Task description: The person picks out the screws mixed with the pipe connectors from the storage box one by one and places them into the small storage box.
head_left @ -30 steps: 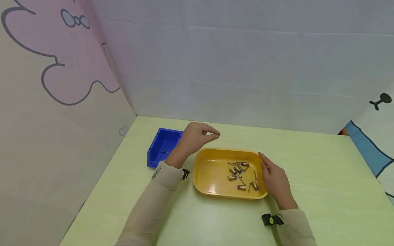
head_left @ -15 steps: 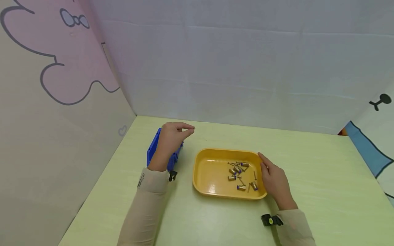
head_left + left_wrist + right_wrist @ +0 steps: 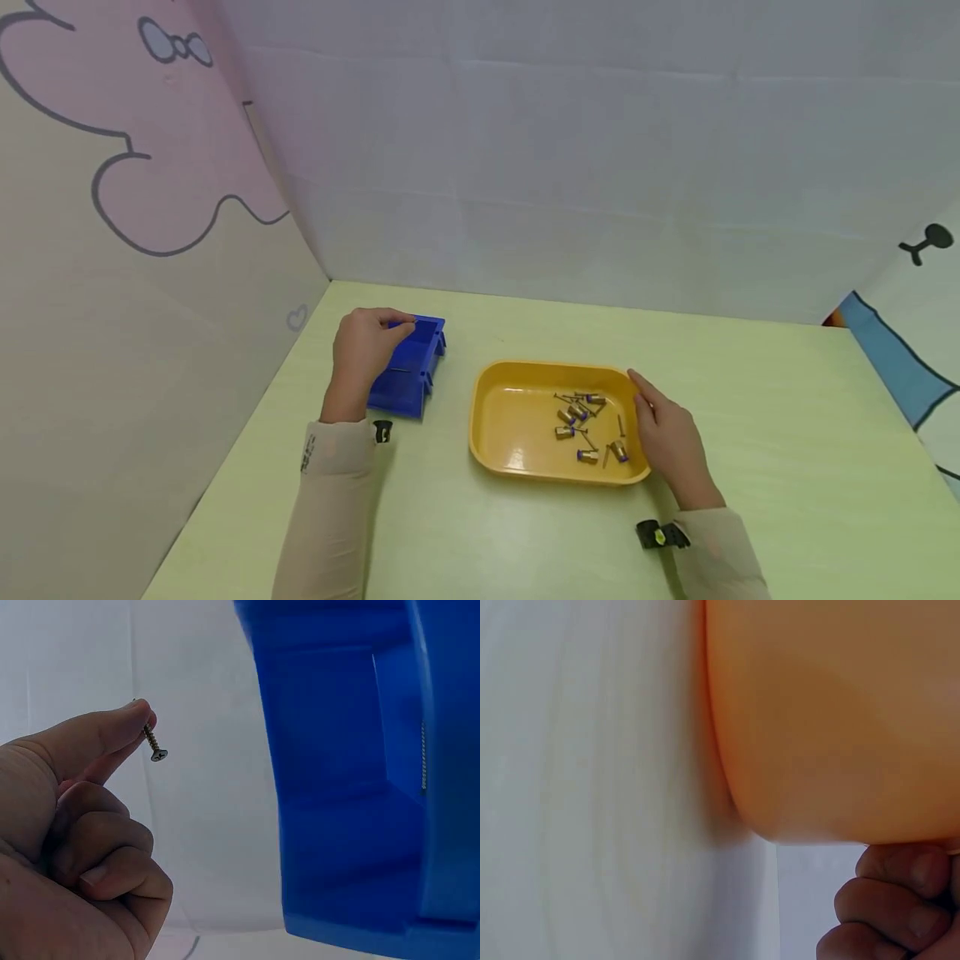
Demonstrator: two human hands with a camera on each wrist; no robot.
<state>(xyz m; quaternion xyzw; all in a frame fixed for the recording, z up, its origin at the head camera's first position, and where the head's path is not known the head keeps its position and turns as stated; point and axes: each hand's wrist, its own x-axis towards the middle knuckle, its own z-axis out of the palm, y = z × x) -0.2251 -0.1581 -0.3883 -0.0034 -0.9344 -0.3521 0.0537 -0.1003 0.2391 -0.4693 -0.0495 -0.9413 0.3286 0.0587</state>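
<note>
My left hand (image 3: 363, 354) pinches a small screw (image 3: 154, 742) between thumb and forefinger, head pointing down in the left wrist view. The other fingers are curled into the palm. In the head view this hand overlaps the left part of a blue plastic bin (image 3: 431, 346). A single screw (image 3: 424, 761) lies inside that bin. My right hand (image 3: 671, 446) grips the right end of a yellow tray (image 3: 510, 425), its curled fingers (image 3: 881, 904) against the outside in the right wrist view. Brass fittings with blue rings (image 3: 564, 432) and loose screws (image 3: 621, 426) lie in the tray's right half.
A pale yellow-green table (image 3: 525, 542) carries both containers, the bin left of the tray. White cloth (image 3: 562, 183) rises behind the table. A printed panel (image 3: 150, 333) closes off the left side. Black straps (image 3: 660, 536) sit at both wrists.
My left hand has moved left with the screw, from above the tray's back left corner to the blue bin. My right hand keeps its grip on the tray, which has stayed in place.
</note>
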